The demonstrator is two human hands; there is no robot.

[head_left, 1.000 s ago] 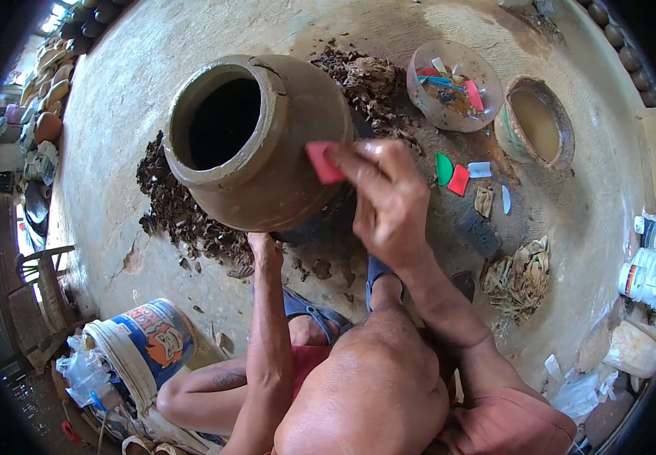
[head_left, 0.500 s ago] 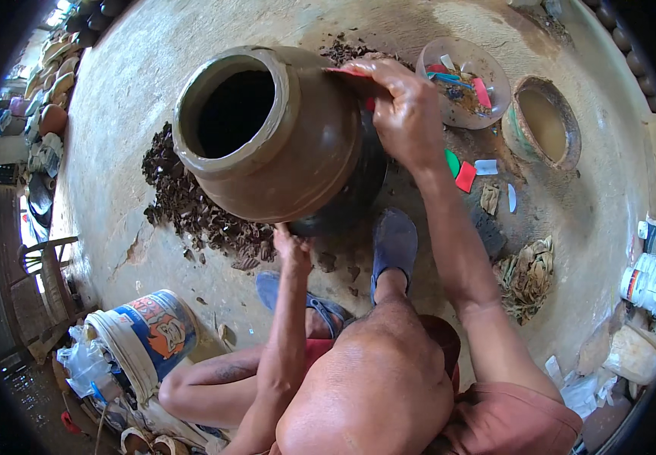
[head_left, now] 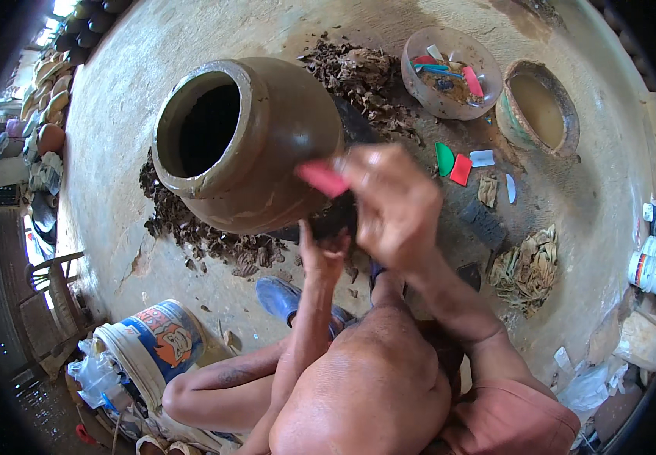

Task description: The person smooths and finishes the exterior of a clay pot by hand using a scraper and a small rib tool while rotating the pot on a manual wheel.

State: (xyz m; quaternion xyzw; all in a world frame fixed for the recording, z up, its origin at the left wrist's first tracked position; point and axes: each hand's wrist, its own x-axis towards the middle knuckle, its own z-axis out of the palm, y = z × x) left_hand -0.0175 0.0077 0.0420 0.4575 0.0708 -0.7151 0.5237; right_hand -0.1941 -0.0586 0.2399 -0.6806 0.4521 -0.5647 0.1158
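Observation:
A wet brown clay pot [head_left: 282,121] with a wide dark mouth rests at a slant to my view on a dark base [head_left: 347,121]. My right hand [head_left: 392,205], motion-blurred, pinches a red flexible scraper [head_left: 320,177] beside the pot's right side; whether the scraper touches the clay I cannot tell. Under the pot's near edge is my left hand [head_left: 322,254], fingers apart, its raised index finger at the underside near the dark base; contact is unclear.
Dark clay scraps [head_left: 358,76] ring the pot. Rightward are a bowl of tools [head_left: 426,95], a pail of cloudy water [head_left: 536,114], loose coloured scrapers [head_left: 460,170], a dark block [head_left: 483,224] and crumpled cloth [head_left: 525,269]. A bucket [head_left: 153,341] stands at lower left.
Since half a second ago my right hand has swung down and toward me with the red scraper. My left hand has shifted right and its fingers have spread. The pot appears further left in view.

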